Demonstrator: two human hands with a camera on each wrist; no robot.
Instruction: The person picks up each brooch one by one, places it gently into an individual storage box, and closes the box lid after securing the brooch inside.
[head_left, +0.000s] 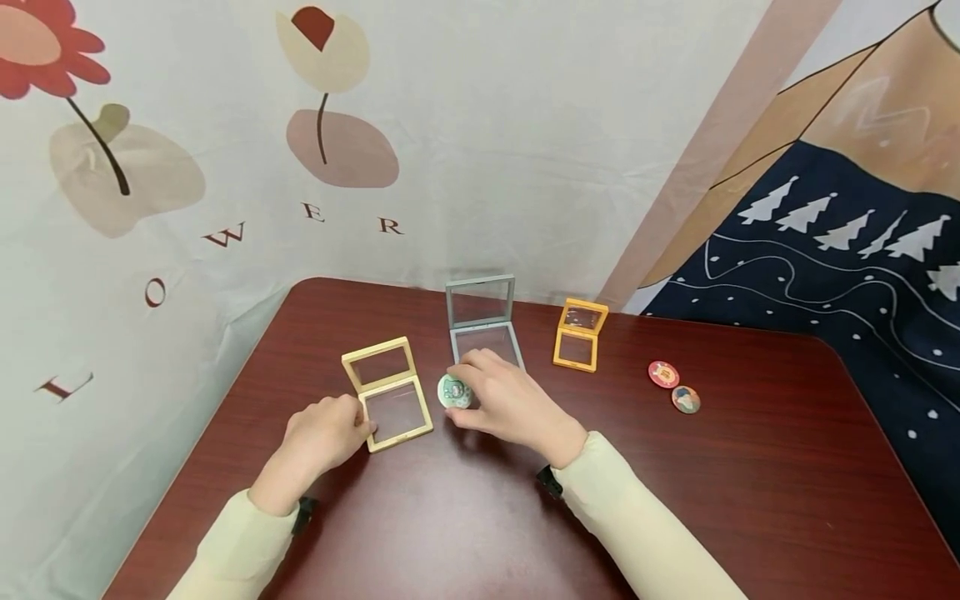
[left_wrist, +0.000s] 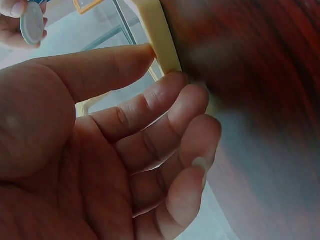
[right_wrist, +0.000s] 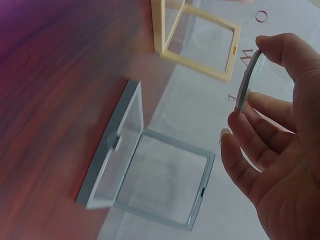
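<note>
My left hand (head_left: 322,429) pinches the left edge of a cream-yellow display frame (head_left: 401,439) between thumb and forefinger. This frame lies unfolded, its lid raised at the back and a clear film across each half. In the left wrist view, the other fingers curl loosely beside its edge (left_wrist: 159,35). My right hand (head_left: 517,404) holds a round green-and-white badge (head_left: 454,391) by its rim, just right of the cream frame. The right wrist view shows the badge (right_wrist: 248,80) edge-on between thumb and fingers. Behind that hand stands an unfolded grey display frame (head_left: 482,322), partly hidden by it.
A small orange display frame (head_left: 576,366) stands unfolded at the back, right of the grey one. Farther right lie a red round badge (head_left: 663,374) and a multicoloured one (head_left: 686,399). A printed cloth (head_left: 525,167) hangs behind the dark red wooden table (head_left: 750,500).
</note>
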